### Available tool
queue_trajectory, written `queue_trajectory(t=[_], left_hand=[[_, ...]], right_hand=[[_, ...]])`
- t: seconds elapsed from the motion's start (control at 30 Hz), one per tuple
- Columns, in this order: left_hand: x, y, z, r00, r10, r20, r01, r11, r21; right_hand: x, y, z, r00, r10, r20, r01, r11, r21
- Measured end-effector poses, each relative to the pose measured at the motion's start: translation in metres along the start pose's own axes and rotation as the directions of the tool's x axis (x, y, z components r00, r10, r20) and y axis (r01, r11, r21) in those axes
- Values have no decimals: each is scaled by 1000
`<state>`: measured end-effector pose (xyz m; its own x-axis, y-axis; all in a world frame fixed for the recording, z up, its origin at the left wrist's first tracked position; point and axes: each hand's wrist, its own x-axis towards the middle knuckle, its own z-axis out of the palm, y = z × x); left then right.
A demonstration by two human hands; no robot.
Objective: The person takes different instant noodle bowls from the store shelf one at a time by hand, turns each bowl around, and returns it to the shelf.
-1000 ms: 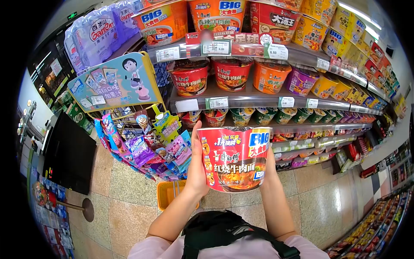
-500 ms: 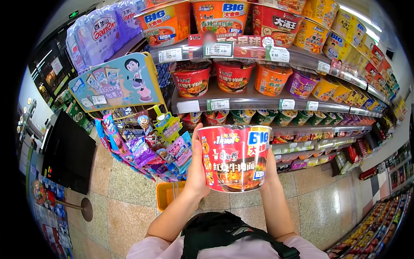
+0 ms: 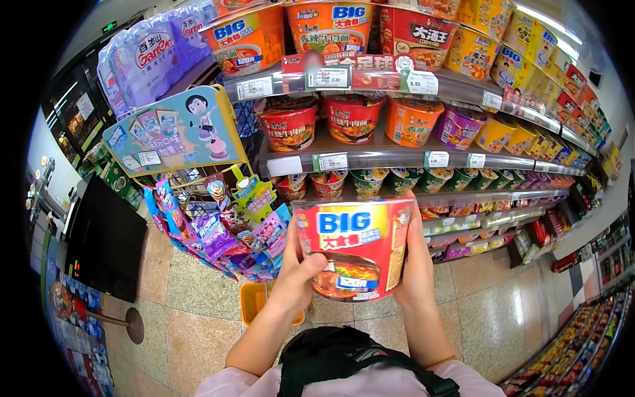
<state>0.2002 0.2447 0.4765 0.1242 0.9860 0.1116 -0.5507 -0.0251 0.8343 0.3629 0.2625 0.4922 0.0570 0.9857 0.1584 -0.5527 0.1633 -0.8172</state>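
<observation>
A large red instant noodle tub [image 3: 360, 248] with a "BIG" label is held up in front of my body, between both palms. My left hand [image 3: 296, 268] grips its left side, the thumb lying across the front near the bottom. Along the right side my right hand [image 3: 415, 255] is wrapped, its fingers mostly behind the tub. The lid is seen only as a thin edge. Beyond it on the shelf sit smaller red noodle bowls [image 3: 288, 126] and an orange noodle bowl [image 3: 413, 122].
Shelves [image 3: 390, 155] of instant noodles curve across the front and right. At the left hangs a snack rack [image 3: 211, 225] under a blue sign [image 3: 175, 132]. An orange basket [image 3: 251, 304] stands on the tiled floor [image 3: 192, 344]. Packs of bottled water [image 3: 149, 59] are stacked at upper left.
The noodle tub has been turned, so its "BIG" label now faces me from the centre-left. My left thumb has come onto its front. The view has shifted slightly.
</observation>
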Motion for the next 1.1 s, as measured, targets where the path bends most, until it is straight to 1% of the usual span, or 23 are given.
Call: queue_trajectory(t=[0.03, 0.07, 0.1, 0.13, 0.17, 0.2, 0.27, 0.3, 0.33, 0.37, 0.4, 0.47, 0.5, 0.53, 0.6, 0.63, 0.67, 0.73, 0.77, 0.83, 0.87, 0.93, 1.1], left_hand=[[-1, -3, -1, 999, -1, -44, 0, 1000, -27], [-2, -7, -7, 999, 0, -43, -2, 1000, -28], [-2, -10, -16, 997, -69, 39, 76, 971, -225], [-1, -13, -21, 984, -122, 133, 166, 899, -405], [2, -18, -20, 989, -32, 145, 90, 907, -412], [2, -20, -19, 983, -43, 178, 131, 843, -522], [6, -20, -14, 945, 2, 327, 213, 755, -621], [6, -17, -8, 945, 2, 328, 214, 755, -620], [5, -11, 0, 983, -100, 155, 161, 873, -461], [4, -8, 4, 986, -160, -40, 143, 951, -272], [4, -9, 4, 986, -163, -40, 146, 951, -273], [3, -12, 3, 972, -165, -168, 134, 974, -181], [-1, -6, 7, 972, -190, -142, 154, 961, -229], [-2, -7, 8, 971, -190, -143, 154, 961, -229], [-8, -10, 8, 991, -40, -125, 15, 981, -195], [-9, -14, 3, 995, -4, -99, -8, 993, -119], [-10, -13, 2, 995, -3, -101, -9, 993, -118], [-12, -13, 1, 999, -27, -21, 24, 991, -131], [-12, -12, 2, 999, -25, -21, 22, 991, -132], [-14, -11, 6, 999, -11, -39, 4, 985, -171], [-14, -11, 7, 999, -10, -39, 4, 985, -172], [-14, -11, 8, 996, -21, -89, 3, 982, -190], [-13, -11, 8, 998, -11, -69, -2, 981, -193]], right_hand=[[-1, -2, 0, 998, -47, 40, 49, 998, -44], [-1, -4, 0, 992, -94, 81, 101, 991, -86], [1, -4, -3, 992, -59, 110, 65, 997, -48], [1, -3, -1, 992, -62, 111, 68, 996, -49], [-1, 0, 2, 993, 62, 103, -77, 987, 144], [-3, 2, 3, 976, 184, 119, -214, 919, 331], [-2, 6, 0, 979, 165, 121, -197, 922, 334], [-3, 6, -1, 987, 107, 117, -142, 929, 341], [-4, 7, -2, 993, 51, 110, -87, 933, 350], [-4, 5, -4, 993, 67, 98, -95, 942, 323], [-3, 6, -5, 993, 68, 95, -95, 942, 323], [0, 10, -8, 982, 182, -45, -163, 948, 272], [1, 12, -8, 977, 200, -77, -170, 943, 286], [0, 10, -7, 977, 201, -77, -172, 943, 286], [-1, 4, -3, 985, 165, 44, -170, 953, 252], [-2, 2, -4, 969, 248, 16, -243, 936, 255], [-2, 1, -4, 968, 249, 17, -245, 935, 256], [-3, -2, -3, 974, 223, 41, -226, 947, 226], [-2, -4, -1, 974, 222, 42, -225, 948, 225], [-1, -7, 1, 980, 146, 137, -175, 956, 235], [-2, -7, 1, 980, 146, 137, -175, 956, 234], [-2, -6, 2, 975, 195, 108, -217, 942, 258], [-2, -1, 0, 981, 165, 103, -185, 954, 236]])
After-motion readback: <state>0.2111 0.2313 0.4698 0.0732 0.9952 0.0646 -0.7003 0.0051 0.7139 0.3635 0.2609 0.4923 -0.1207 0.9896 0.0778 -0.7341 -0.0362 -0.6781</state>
